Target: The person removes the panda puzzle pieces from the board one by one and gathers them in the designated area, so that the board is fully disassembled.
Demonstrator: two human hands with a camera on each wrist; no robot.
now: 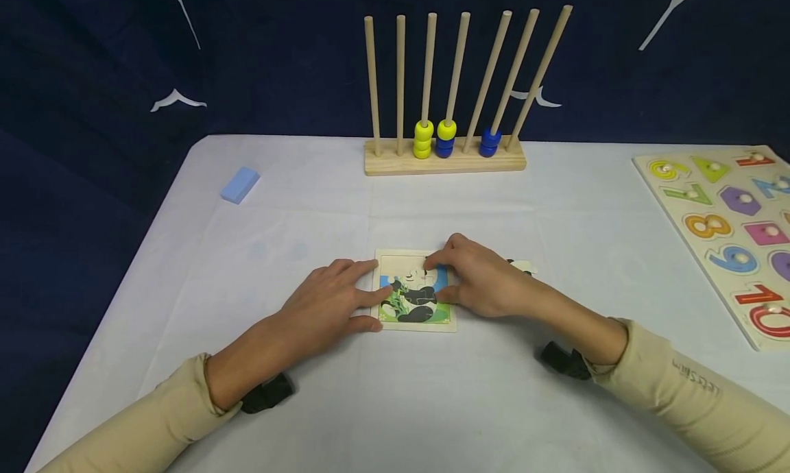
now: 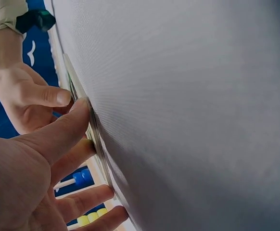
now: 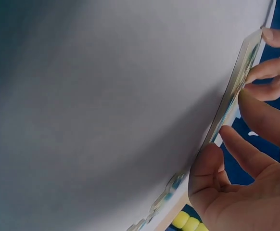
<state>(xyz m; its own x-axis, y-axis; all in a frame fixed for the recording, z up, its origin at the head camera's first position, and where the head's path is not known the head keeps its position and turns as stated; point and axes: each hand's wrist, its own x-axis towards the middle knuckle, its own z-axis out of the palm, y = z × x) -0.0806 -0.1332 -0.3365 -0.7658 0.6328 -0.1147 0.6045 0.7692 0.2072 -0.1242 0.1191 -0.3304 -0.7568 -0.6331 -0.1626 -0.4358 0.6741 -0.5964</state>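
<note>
A small panda jigsaw puzzle (image 1: 415, 313) lies in its square wooden frame on the white table, with bare wood showing along its upper part. My left hand (image 1: 327, 298) rests at the frame's left side, fingers spread, a fingertip over the picture. My right hand (image 1: 487, 281) is bent over the right side. Its thumb and index finger pinch a blue-edged puzzle piece (image 1: 441, 278) at the upper right of the picture, partly hidden by the fingers. In the right wrist view, the thumb and index fingertips are right at the puzzle (image 3: 236, 86). Loose puzzle pieces (image 1: 523, 265) lie behind the right hand.
A wooden peg stand (image 1: 444, 163) with yellow and blue beads is at the table's back. A light blue block (image 1: 240, 185) lies at the back left. On the right lies a number-and-shape peg board (image 1: 697, 233). Dark cloth (image 1: 278, 62) hangs behind the table.
</note>
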